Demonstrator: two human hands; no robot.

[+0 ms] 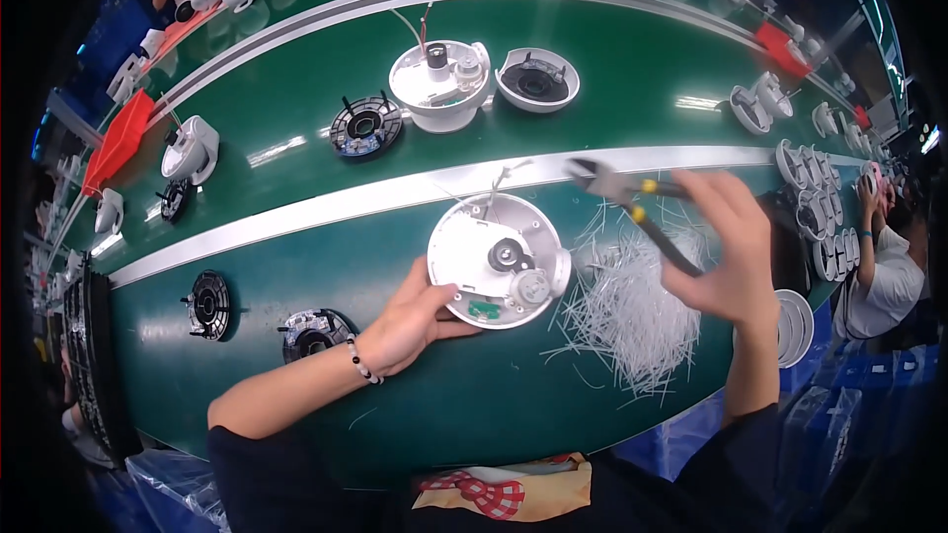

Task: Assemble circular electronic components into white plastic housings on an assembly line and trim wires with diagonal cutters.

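Now, head view, with every place told from the round white housing:
Housing: the round white housing [499, 259] lies open side up on the green table [415, 415], just below the pale strip [326, 205] that crosses the table; you can see a dark hub, a grey gear and a small green board inside it.
Left hand: your left hand [410, 324] grips the housing's lower left rim, thumb on the edge, fingers under and beside it; a bead bracelet [362, 363] sits on that wrist.
Right hand: your right hand [726, 252] is up to the housing's right, clenched around the dark handles of a pair of cutters [632, 205].
Cutters: the jaws point left, above the housing's upper right rim and near the thin wires [494, 181] that stick up from it; whether they touch a wire you cannot tell.
Clippings: a heap of white wire clippings [632, 301] lies on the table just right of the housing, under your right hand.
Beyond the strip: above the housing sit a second white housing [439, 84], a white dome shell [537, 79] and a black ring part [365, 126].
Lower left: two more black ring parts [314, 334] [209, 304] lie left of the housing.
Far right: another person's arm and white shirt [889, 281] show well apart from the housing.
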